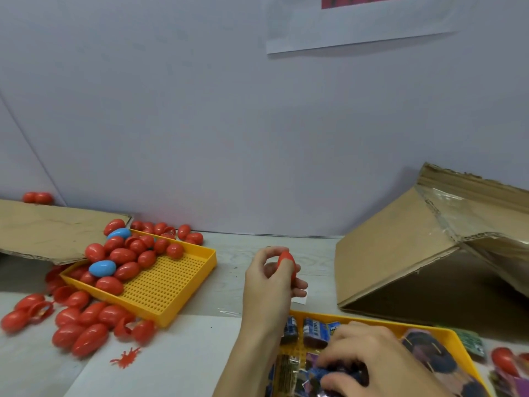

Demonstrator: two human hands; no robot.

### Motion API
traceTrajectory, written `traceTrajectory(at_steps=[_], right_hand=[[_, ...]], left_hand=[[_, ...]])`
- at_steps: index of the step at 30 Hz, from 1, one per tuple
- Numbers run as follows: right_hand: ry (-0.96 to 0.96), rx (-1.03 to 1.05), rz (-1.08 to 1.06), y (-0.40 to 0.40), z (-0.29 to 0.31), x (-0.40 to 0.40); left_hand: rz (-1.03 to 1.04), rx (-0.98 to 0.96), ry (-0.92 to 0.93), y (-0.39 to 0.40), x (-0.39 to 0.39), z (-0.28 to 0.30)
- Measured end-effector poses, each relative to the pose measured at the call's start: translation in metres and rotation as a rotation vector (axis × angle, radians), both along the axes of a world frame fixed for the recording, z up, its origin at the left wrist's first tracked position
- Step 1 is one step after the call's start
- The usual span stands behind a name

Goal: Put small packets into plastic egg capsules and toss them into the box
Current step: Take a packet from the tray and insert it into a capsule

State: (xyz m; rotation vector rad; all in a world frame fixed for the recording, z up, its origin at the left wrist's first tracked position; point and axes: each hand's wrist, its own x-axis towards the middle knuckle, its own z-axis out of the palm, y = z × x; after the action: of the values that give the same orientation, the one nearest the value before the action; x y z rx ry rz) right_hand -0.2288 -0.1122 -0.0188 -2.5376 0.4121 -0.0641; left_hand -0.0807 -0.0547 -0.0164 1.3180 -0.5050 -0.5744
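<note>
Nearest the camera, the right hand (369,356) lay in the yellow packet tray (461,351), its fingers (335,382) curled down among the small packets (315,332) and seemingly closed on a blue one, though blur kept the grip from being certain. Beside that tray's right edge sat another red capsule (505,361) and a green packet (472,340). Just beyond the tray, the left hand (269,282) was raised above the counter (226,265), its fingers (297,283) clamped on a red egg capsule (287,265) held between thumb and fingertips. To the left stood a perforated yellow tray (169,285), its far half heaped with red capsules (123,255) and two blue capsules (102,267); more red ones (80,328) lay spilled on the counter before it, near a red splat-shaped mark (126,358). Further right, the cardboard box (429,253) lay tipped on its side, well apart from the held capsule. A flat cardboard sheet (43,227) rested at far left, with a white wall (229,124) behind.
</note>
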Motion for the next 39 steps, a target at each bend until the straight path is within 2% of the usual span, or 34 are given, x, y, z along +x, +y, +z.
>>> traceTrajectory(at_steps=[9,14,16,19,21,23,25,28,33,37,39], right_hand=[[-0.07,0.031,0.072,-0.005,-0.003,0.0],[-0.117,0.048,0.002,0.002,0.001,-0.005],[-0.153,0.094,-0.092,0.008,0.004,-0.006],[-0.402,0.342,-0.358,0.011,0.007,-0.009],[-0.602,0.585,-0.529,0.009,0.007,-0.012],[-0.718,0.735,-0.642,0.005,0.003,-0.014],[-0.775,0.858,-0.684,0.002,0.001,-0.013],[-0.771,0.964,-0.663,0.0,-0.002,-0.013],[-0.797,1.121,-0.621,-0.001,-0.006,-0.012],[-0.773,0.988,-0.574,0.001,-0.002,-0.013],[-0.785,0.916,-0.633,0.0,-0.003,-0.013]], left_hand=[[-0.01,0.016,-0.008,-0.001,0.0,-0.001],[-0.013,0.019,-0.024,-0.001,0.0,-0.001],[-0.02,0.01,-0.015,-0.001,0.0,-0.001],[-0.062,0.031,0.02,0.0,0.0,-0.001],[-0.157,0.028,0.056,0.0,-0.001,0.0],[-0.29,0.037,0.001,0.003,-0.006,0.003],[-0.406,0.074,-0.134,0.005,-0.011,0.008],[-0.45,0.139,-0.344,0.007,-0.015,0.009],[-0.412,0.146,-0.36,0.009,-0.016,0.011],[-0.397,0.177,-0.392,0.009,-0.016,0.011],[-0.422,0.19,-0.399,0.009,-0.016,0.013]])
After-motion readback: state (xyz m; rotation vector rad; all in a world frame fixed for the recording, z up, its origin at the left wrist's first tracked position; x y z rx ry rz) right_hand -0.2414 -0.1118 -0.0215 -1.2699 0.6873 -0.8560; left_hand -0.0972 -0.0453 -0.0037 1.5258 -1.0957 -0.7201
